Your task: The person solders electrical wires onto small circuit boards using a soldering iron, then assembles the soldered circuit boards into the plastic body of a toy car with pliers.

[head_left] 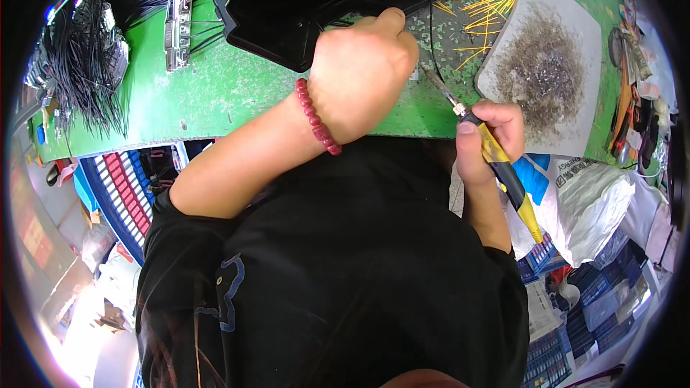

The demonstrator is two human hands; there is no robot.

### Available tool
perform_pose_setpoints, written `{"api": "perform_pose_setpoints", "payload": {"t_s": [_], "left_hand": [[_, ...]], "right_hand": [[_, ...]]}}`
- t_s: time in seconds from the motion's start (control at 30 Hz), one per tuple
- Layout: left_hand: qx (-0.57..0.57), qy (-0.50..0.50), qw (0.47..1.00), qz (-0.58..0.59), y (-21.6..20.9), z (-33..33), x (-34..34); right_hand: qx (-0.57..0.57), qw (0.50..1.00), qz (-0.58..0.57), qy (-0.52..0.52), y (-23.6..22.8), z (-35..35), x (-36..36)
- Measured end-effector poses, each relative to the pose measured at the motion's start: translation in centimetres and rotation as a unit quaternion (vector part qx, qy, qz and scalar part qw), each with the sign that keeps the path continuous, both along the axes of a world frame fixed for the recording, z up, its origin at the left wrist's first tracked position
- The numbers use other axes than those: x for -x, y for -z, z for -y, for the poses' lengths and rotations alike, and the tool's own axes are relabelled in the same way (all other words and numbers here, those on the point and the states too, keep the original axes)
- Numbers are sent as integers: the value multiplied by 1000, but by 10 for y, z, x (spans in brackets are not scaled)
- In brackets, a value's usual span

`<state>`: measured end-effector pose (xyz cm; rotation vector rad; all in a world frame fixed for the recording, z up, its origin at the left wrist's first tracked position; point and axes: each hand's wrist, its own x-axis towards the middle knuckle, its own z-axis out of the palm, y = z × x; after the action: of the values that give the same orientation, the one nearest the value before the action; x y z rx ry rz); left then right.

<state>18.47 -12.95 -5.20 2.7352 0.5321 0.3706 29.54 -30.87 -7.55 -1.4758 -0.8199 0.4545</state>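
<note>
At near edge of green bench [215, 93], right hand [489, 136] grips yellow-black soldering iron [503, 169], fingers closed round handle, metal tip pointing to 11 o'clock. Left hand [363, 75], red bead bracelet [316, 118] on wrist, closed in fist, thumb pressing at edge of black plastic housing [323, 0]. At 2 o'clock, white tray [575, 36] with grey solder scraps. Far left, bundle of black wires [86, 57].

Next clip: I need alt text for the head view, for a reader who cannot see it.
Seen from above, a person's right hand holds a yellow-and-black soldering iron, tip angled toward the left hand, which rests closed on a green workbench beside a black tray. A red bead bracelet circles the left wrist; a grey pad with metal scraps lies to the right.
</note>
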Motion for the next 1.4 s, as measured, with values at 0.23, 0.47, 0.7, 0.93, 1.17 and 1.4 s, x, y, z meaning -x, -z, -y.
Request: {"api": "perform_pose_setpoints", "payload": {"t_s": [0.23,0.47,0.7,0.93,1.17,1.4], "left_hand": [[-40,23,998,35,2,1,0],[-16,27,998,62,3,0,0],[-3,31,997,70,6,-1,2],[10,33,998,61,4,-2,4],[5,29,998,60,5,-3,3],[20,42,998,37,0,-3,-1]], "right_hand": [[-27,999,44,-13,8,-3,-3],[-30,993,107,-32,8,-6,-5],[-8,992,121,-18,6,-10,-4],[-74,996,52,-3,16,1,1],[-51,998,43,-10,13,2,-4],[5,993,114,-1,-18,3,-19]]}}
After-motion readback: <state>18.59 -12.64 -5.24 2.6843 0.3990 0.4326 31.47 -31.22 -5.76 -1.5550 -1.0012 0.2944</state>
